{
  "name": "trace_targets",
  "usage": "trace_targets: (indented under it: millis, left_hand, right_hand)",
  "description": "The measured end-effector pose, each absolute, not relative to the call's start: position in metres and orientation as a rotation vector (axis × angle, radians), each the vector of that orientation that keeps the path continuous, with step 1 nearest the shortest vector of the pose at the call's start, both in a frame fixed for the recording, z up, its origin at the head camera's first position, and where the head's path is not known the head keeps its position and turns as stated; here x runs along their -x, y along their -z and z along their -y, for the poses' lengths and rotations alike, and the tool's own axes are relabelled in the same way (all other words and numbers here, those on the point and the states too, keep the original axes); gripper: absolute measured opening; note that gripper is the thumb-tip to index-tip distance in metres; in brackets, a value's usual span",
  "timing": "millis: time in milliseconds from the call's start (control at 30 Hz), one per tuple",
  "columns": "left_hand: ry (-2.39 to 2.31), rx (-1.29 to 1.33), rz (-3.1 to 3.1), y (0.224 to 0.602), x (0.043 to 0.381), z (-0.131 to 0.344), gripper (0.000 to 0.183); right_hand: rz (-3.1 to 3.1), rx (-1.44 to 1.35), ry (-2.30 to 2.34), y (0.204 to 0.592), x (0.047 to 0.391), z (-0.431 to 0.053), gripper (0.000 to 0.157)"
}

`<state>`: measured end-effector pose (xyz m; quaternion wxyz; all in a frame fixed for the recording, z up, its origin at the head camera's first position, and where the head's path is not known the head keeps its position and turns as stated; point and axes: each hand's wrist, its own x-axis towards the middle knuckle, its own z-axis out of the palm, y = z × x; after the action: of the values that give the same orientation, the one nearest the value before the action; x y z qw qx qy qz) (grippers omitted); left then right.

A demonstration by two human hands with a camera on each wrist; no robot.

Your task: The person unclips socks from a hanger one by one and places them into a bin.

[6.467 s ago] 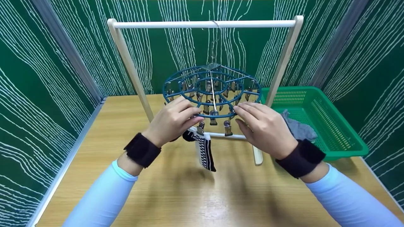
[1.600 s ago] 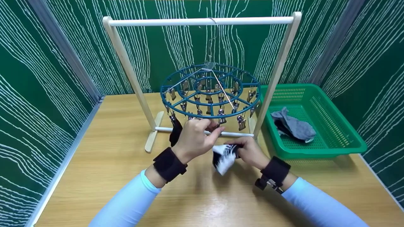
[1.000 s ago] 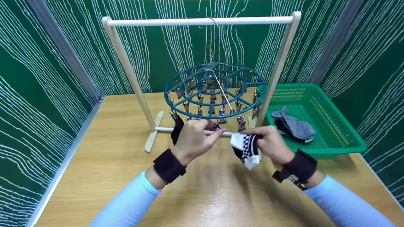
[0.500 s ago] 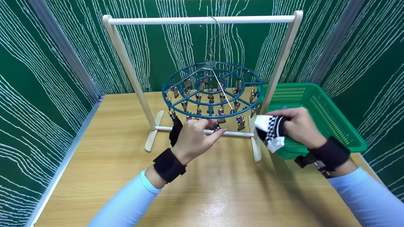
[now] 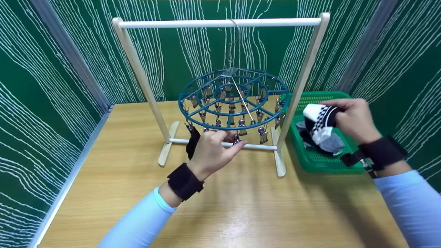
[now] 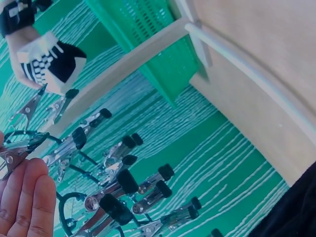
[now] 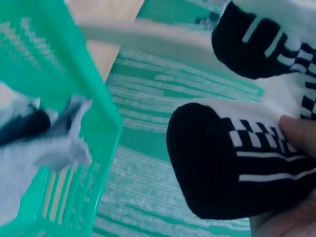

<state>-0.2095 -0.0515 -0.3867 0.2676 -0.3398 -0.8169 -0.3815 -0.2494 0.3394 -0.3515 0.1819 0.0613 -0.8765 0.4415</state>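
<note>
My right hand (image 5: 356, 119) grips a black-and-white checkered sock (image 5: 320, 120) above the green basket. Two rounded black ends of the sock (image 7: 202, 163) show in the right wrist view; whether these belong to one sock or two I cannot tell. Under the front rim of the round blue clip hanger (image 5: 229, 128), my left hand (image 5: 213, 150) pinches a metal clip (image 5: 236, 138). That clip appears with nothing in its jaws in the left wrist view, beside the fingers (image 6: 42, 197). A black sock (image 5: 193, 143) hangs from the hanger's left front, partly behind my left hand.
A wooden rack (image 5: 220, 23) carries the hanger by a hook, its feet on the table (image 5: 137, 206). Several other clips dangle round the rings. At right stands the green basket (image 5: 310, 165) with grey and dark cloth (image 5: 334, 143) inside. Green patterned walls enclose the table.
The checkered sock hung from a front clip at first; my right hand has since carried it right and up over the basket. My left hand has kept its place at the clip lately.
</note>
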Motion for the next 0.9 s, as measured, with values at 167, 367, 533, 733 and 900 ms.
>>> trace_targets:
  millis: [167, 367, 533, 733, 900]
  left_hand:
    - [1.026, 0.911, 2.214, 0.387, 0.210, 0.052, 0.026]
    - [1.026, 0.907, 2.215, 0.387, 0.211, 0.051, 0.025]
    - [1.028, 0.916, 2.209, 0.389, 0.211, 0.051, 0.026]
    - [1.025, 0.904, 2.222, 0.388, 0.212, 0.052, 0.026]
    - [1.039, 0.889, 2.237, 0.387, 0.211, 0.053, 0.026]
  right_hand:
    - [2.511, -0.032, -1.075, 0.351, 0.265, -0.353, 0.045]
    - [2.590, 0.085, -0.948, 0.353, 0.288, -0.362, 0.045]
    - [2.622, 0.081, -0.877, 0.362, 0.306, -0.368, 0.039]
    - [2.659, 0.033, -0.756, 0.377, 0.321, -0.374, 0.034]
    - [2.769, -0.003, -0.640, 0.389, 0.327, -0.377, 0.038]
